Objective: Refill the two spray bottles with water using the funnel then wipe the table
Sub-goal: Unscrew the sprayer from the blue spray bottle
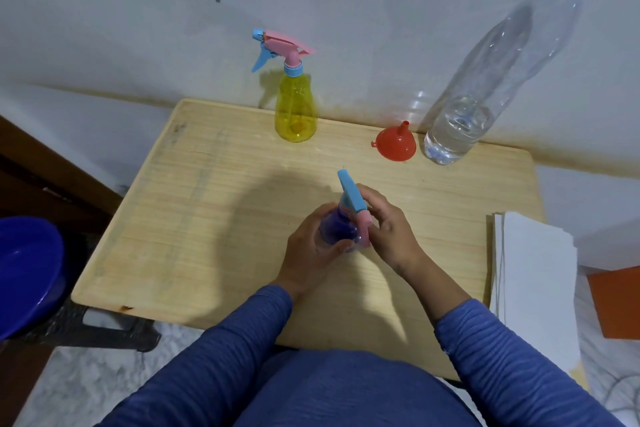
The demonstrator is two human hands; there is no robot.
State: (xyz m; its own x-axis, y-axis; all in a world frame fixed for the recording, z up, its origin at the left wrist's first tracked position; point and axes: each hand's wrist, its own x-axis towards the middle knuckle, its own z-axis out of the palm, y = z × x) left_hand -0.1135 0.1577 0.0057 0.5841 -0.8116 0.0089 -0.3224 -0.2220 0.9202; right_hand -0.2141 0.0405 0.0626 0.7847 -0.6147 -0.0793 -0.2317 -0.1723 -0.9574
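A: Entry, head view. Purple spray bottle (337,230) stands near the middle of the wooden tabletop (207,218), between both hands.

B: Grip?

A: Left hand (313,250) wraps the purple body, thumb curled across the front. Right hand (388,225) has its fingers bent round the blue-and-pink trigger head (353,199), at the neck. Whether the head is screwed on or loose, cannot tell.

B: Second bottle?

A: Yellow spray bottle (295,111) upright at the far edge of the tabletop, by the wall (138,28). Pink-and-blue trigger head on it, nozzle pointing to the left. Well apart from both hands.

B: Funnel and water?

A: Red funnel (396,146) sits wide mouth down, spout up, at the far right of the tabletop. Just beside it, on its right, a clear water bottle (485,87) with a blue cap on. Water fills only the lower part. Whether funnel and bottle touch, cannot tell.

B: Anything for wiping?

A: A stack of white sheets (533,270) at the right edge of the tabletop, overhanging toward the person; cloth or paper, cannot tell.

B: Surroundings?

A: Blue basin (27,270) off the tabletop's left side, lower down. Orange object (616,302) at the right border, partly cut off. Both forearms in blue ribbed sleeves (502,350).
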